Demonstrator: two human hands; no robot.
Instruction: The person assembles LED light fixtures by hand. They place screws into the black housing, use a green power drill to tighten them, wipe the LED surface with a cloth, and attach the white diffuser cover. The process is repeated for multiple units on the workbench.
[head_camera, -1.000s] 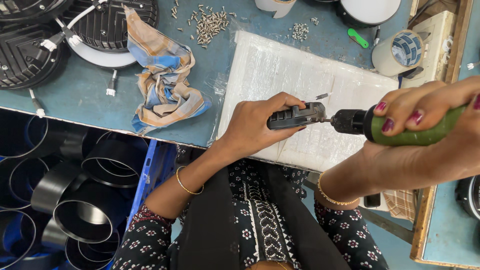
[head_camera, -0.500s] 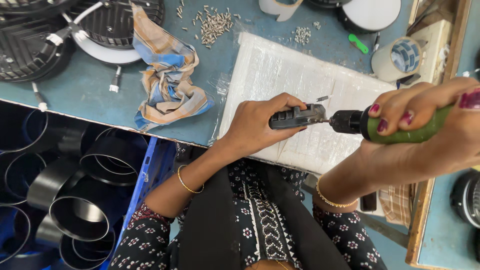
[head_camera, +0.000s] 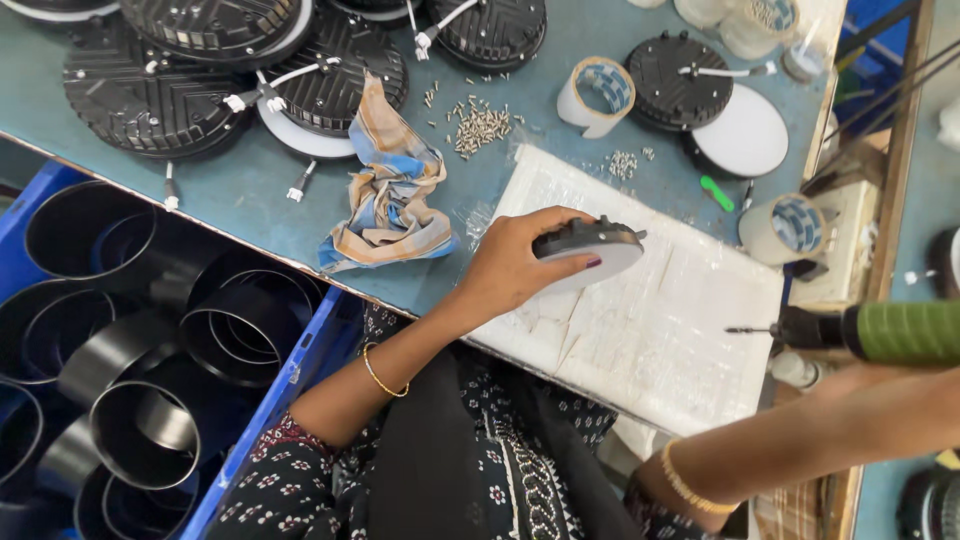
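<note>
My left hand (head_camera: 510, 265) grips a small round lamp unit (head_camera: 590, 245), black on top with a white face underneath. It holds the unit just above a white foam pad (head_camera: 660, 330) on the blue table. My right hand (head_camera: 900, 385) is at the right edge, mostly hidden, holding a green electric screwdriver (head_camera: 890, 332). The screwdriver's bit (head_camera: 745, 329) points left, well apart from the lamp unit.
Several black finned lamp housings (head_camera: 200, 60) with white leads lie at the back left, and another (head_camera: 680, 70) beside a white disc (head_camera: 745, 135). There are also a crumpled cloth (head_camera: 390, 190), a screw pile (head_camera: 478, 125), tape rolls (head_camera: 597, 93) (head_camera: 790, 225) and a blue crate of black rings (head_camera: 150, 340).
The screwdriver has pulled away to the right, off the lamp unit. My left hand has turned the unit so that its flat side shows. The view has swung left and up.
</note>
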